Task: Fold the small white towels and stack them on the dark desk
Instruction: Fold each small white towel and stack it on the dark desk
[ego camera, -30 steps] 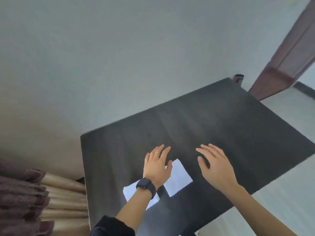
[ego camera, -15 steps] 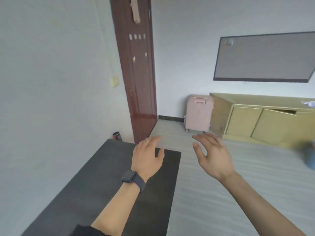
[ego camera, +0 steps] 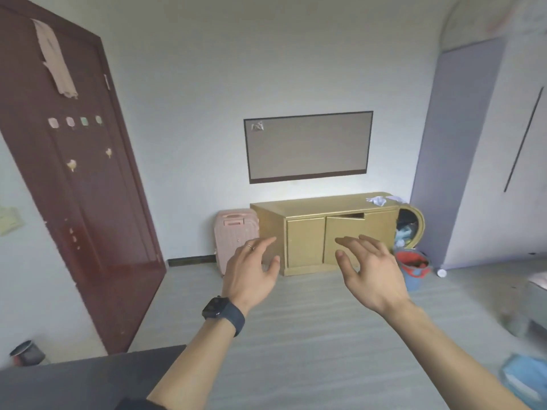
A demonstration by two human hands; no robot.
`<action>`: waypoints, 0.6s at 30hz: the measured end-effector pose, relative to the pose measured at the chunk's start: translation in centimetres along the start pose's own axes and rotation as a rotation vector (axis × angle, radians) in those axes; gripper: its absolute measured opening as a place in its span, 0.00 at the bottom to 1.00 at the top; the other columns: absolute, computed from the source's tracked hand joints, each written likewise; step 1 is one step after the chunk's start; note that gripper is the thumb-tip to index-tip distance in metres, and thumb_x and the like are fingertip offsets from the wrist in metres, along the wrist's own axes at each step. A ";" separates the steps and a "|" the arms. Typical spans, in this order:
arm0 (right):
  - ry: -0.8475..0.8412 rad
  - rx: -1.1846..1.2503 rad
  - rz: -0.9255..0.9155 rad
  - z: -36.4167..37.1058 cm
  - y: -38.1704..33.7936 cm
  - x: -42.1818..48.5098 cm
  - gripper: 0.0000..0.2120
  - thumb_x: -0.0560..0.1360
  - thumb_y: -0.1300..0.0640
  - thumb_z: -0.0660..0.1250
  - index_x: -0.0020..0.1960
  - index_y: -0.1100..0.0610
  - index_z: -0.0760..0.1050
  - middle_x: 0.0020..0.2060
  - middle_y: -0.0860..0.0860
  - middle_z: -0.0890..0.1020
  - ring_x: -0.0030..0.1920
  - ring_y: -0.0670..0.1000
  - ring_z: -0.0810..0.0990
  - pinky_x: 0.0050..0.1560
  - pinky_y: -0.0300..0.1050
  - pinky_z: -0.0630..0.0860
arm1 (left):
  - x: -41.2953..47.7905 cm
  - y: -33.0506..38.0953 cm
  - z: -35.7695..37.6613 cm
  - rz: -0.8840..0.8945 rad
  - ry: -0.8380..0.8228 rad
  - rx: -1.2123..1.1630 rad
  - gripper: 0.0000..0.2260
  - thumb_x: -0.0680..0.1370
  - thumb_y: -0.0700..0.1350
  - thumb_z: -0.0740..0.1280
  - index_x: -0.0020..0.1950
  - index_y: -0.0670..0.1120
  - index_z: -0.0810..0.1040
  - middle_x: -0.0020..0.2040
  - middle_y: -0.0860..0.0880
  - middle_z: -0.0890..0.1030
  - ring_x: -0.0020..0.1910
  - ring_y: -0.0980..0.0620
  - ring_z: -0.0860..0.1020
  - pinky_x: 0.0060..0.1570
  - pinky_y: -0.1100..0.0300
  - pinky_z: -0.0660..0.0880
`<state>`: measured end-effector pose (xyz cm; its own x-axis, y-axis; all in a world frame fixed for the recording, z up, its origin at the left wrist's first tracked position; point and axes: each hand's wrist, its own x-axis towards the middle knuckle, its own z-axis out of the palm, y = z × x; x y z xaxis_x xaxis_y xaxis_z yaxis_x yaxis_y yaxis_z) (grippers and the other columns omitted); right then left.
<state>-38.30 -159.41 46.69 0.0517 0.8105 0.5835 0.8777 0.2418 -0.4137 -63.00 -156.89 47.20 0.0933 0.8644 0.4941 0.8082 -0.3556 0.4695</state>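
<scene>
The bare left hand [ego camera: 251, 276] (black watch [ego camera: 223, 313] on its wrist) and bare right hand [ego camera: 373, 276] hang mid-frame, fingers spread wide, holding nothing — the flat dark desk [ego camera: 74, 380] sits at the lower left.

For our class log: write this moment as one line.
left hand: open, empty | right hand: open, empty | dark flat desk: corner visible lower left
</scene>
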 end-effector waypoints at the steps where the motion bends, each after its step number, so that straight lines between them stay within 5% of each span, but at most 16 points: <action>1: 0.011 -0.008 0.009 -0.4 1.4 1.0 0.20 0.78 0.40 0.52 0.64 0.42 0.76 0.62 0.41 0.80 0.71 0.50 0.67 0.63 0.55 0.72 | 1.3 0.7 1.3 0.003 -0.007 -0.019 0.19 0.80 0.52 0.63 0.72 0.56 0.71 0.69 0.54 0.74 0.67 0.52 0.71 0.65 0.57 0.69; 18: 0.087 -0.163 0.155 5.2 22.7 23.3 0.17 0.80 0.43 0.57 0.66 0.43 0.75 0.61 0.42 0.80 0.68 0.51 0.70 0.62 0.52 0.71 | 29.5 2.9 22.9 0.137 -0.144 -0.136 0.20 0.80 0.54 0.62 0.73 0.59 0.69 0.71 0.58 0.71 0.71 0.55 0.68 0.68 0.55 0.69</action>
<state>-19.63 -132.25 47.33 0.2267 0.7802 0.5829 0.9210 0.0228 -0.3888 -44.58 -124.28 46.35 0.2867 0.8431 0.4550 0.6972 -0.5093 0.5044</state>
